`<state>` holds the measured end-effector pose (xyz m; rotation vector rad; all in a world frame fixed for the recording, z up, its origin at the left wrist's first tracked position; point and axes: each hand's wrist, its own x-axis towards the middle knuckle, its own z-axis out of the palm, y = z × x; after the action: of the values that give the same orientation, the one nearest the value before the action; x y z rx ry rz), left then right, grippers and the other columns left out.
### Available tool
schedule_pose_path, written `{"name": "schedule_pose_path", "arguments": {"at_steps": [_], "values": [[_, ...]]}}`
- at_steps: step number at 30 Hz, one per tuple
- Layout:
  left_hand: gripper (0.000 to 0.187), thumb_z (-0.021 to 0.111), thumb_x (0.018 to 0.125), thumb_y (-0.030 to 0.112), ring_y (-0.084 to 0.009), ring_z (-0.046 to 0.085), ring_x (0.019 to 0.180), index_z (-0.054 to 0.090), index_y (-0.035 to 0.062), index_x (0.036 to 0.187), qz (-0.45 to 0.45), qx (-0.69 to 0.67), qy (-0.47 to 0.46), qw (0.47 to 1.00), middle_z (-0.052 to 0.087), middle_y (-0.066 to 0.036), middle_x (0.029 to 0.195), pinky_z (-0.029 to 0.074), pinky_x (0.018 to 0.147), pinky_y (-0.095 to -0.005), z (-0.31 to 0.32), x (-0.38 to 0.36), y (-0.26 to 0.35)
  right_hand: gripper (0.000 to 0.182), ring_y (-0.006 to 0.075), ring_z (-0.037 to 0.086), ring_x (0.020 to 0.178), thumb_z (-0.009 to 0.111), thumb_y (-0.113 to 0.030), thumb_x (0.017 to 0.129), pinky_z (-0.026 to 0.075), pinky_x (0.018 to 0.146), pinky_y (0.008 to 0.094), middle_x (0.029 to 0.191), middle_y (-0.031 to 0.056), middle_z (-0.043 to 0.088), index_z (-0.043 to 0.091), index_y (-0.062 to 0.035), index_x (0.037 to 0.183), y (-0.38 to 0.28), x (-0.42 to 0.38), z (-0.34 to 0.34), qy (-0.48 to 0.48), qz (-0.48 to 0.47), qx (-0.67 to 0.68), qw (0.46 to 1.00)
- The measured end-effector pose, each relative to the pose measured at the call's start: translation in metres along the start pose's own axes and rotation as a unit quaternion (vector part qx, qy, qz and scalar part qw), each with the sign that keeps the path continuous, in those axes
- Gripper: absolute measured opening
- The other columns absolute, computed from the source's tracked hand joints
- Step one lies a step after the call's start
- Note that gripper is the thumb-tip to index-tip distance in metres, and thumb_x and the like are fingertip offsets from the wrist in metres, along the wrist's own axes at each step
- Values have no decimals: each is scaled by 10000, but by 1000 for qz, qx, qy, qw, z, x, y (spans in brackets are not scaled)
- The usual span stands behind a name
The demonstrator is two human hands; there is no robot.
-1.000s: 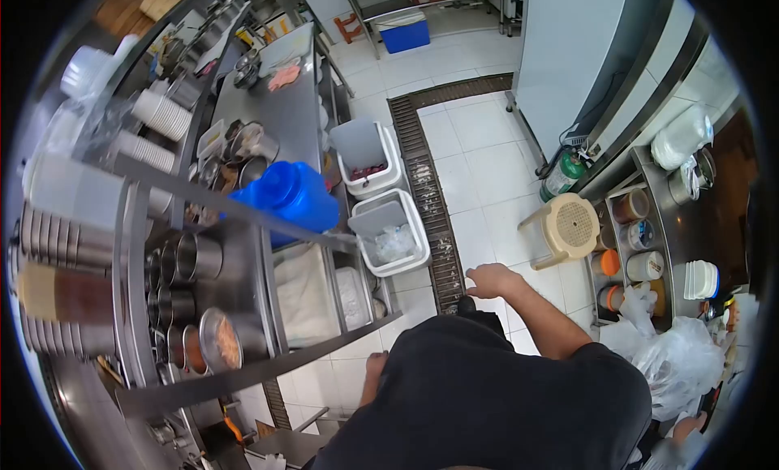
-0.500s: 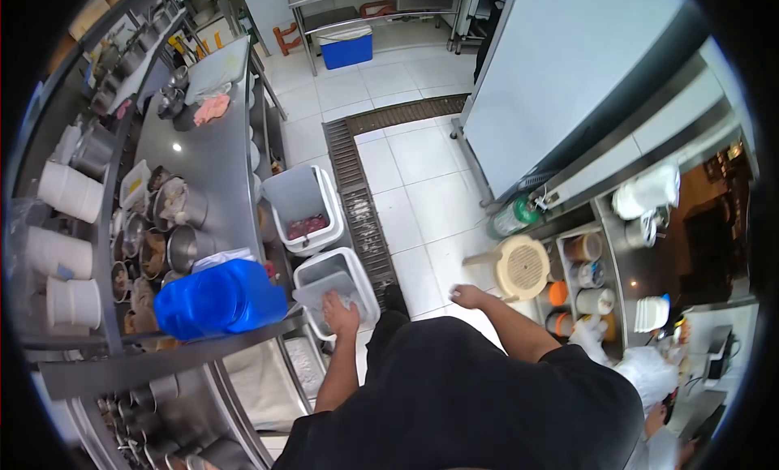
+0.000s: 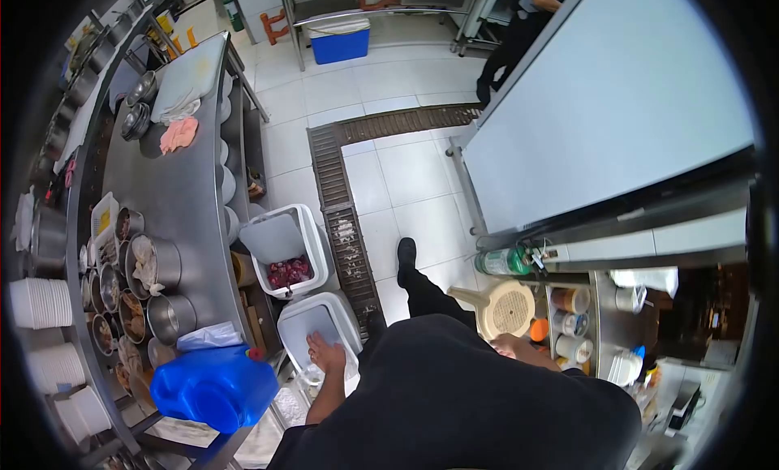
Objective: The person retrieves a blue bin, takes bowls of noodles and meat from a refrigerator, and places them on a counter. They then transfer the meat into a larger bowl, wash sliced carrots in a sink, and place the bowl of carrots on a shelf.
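My left hand [image 3: 326, 355] rests with its fingers spread on the grey lid [image 3: 302, 330] of a white bin [image 3: 354, 328], low and left of my body. Beside it stands a second white bin [image 3: 318, 247], its grey lid tilted back and dark red contents [image 3: 290, 272] showing inside. My right hand [image 3: 505, 346] is close to my body, near the beige round stool [image 3: 507, 310]. Its fingers are partly hidden and too small to make out.
A steel table [image 3: 174, 227] with metal pots [image 3: 171, 318] and a blue jug [image 3: 215, 386] runs along the left. Right are a white fridge [image 3: 608, 113], a green cylinder [image 3: 503, 261] and shelves of tubs [image 3: 572, 324]. A person [image 3: 519, 44] stands behind the fridge.
The view has shifted forward and my leg now shows stepping out on the tiles. My right hand has drawn in toward my body. The lid under my left hand now lies over more of the bin.
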<state>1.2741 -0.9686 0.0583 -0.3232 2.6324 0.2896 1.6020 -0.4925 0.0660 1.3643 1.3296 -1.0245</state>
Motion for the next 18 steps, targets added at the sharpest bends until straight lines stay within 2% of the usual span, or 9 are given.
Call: {"name": "schedule_pose_path", "arguments": {"at_steps": [3, 4, 5, 7, 8, 10, 12, 14, 18], "values": [[802, 712, 830, 299, -391, 518, 1308, 359, 73, 1514, -117, -14, -37, 992, 329, -229, 1573, 412, 1086, -498, -6, 24, 33, 263, 250, 697, 745, 616, -353, 986, 571, 597, 437, 894, 65, 706, 653, -111, 1084, -114, 51, -53, -108, -84, 13, 990], [778, 710, 835, 316, -389, 544, 1280, 387, 62, 1496, -153, -32, -48, 987, 370, -243, 1547, 428, 1066, -500, -3, 31, 39, 187, 251, 691, 684, 643, -290, 950, 540, 574, 441, 755, 55, 692, 678, -109, 923, -139, 108, -77, -85, -137, 66, 985], [757, 708, 841, 334, -387, 570, 1252, 414, 51, 1478, -189, -48, -58, 979, 411, -257, 1520, 444, 1045, -502, 1, 37, 45, 168, 278, 685, 635, 653, -209, 872, 548, 600, 455, 667, 91, 669, 660, -87, 755, -188, 115, -108, 24, -332, -328, 884], [657, 691, 865, 348, -338, 579, 1154, 460, 64, 1411, -208, -98, -124, 965, 457, -205, 1388, 451, 963, -470, -1, 59, 59, 252, 303, 692, 625, 586, -247, 872, 552, 625, 454, 690, 135, 696, 697, -53, 756, -282, 107, -166, 180, -467, -477, 723], [609, 683, 877, 355, -314, 584, 1105, 483, 71, 1378, -180, -139, -174, 958, 480, -179, 1321, 454, 922, -454, -5, 70, 68, 327, 284, 676, 582, 549, -284, 912, 553, 618, 446, 681, 144, 692, 696, -31, 766, -327, 102, -186, 122, -330, -87, 932], [517, 666, 901, 370, -265, 592, 1007, 529, 85, 1310, -103, -227, -241, 938, 526, -128, 1189, 462, 840, -423, -18, 89, 94, 298, 217, 638, 599, 549, -286, 956, 527, 504, 364, 731, 112, 646, 643, -9, 896, -411, 95, -233, 112, -375, 17, 920], [434, 649, 925, 384, -216, 601, 909, 575, 99, 1243, -23, -296, -264, 918, 572, -76, 1056, 469, 758, -391, -31, 101, 129, 351, 265, 669, 576, 554, -331, 918, 557, 614, 420, 713, 162, 695, 687, -15, 840, -485, 60, -269, 189, -395, -64, 897], [365, 632, 949, 398, -167, 610, 811, 621, 112, 1176, -1, -311, -250, 917, 618, -24, 923, 476, 677, -359, -41, 115, 170, 316, 250, 669, 606, 571, -313, 917, 552, 602, 415, 756, 151, 701, 684, -17, 911, -535, 47, -288, 284, -497, -71, 817], [354, 633, 954, 340, -163, 616, 804, 628, 61, 1173, -35, -346, -246, 905, 644, -49, 881, 474, 608, -334, -37, 155, 232, 277, 203, 660, 661, 589, -290, 925, 544, 576, 376, 813, 114, 686, 673, -39, 1005, -609, 10, -292, 159, -480, 49, 862]]}}
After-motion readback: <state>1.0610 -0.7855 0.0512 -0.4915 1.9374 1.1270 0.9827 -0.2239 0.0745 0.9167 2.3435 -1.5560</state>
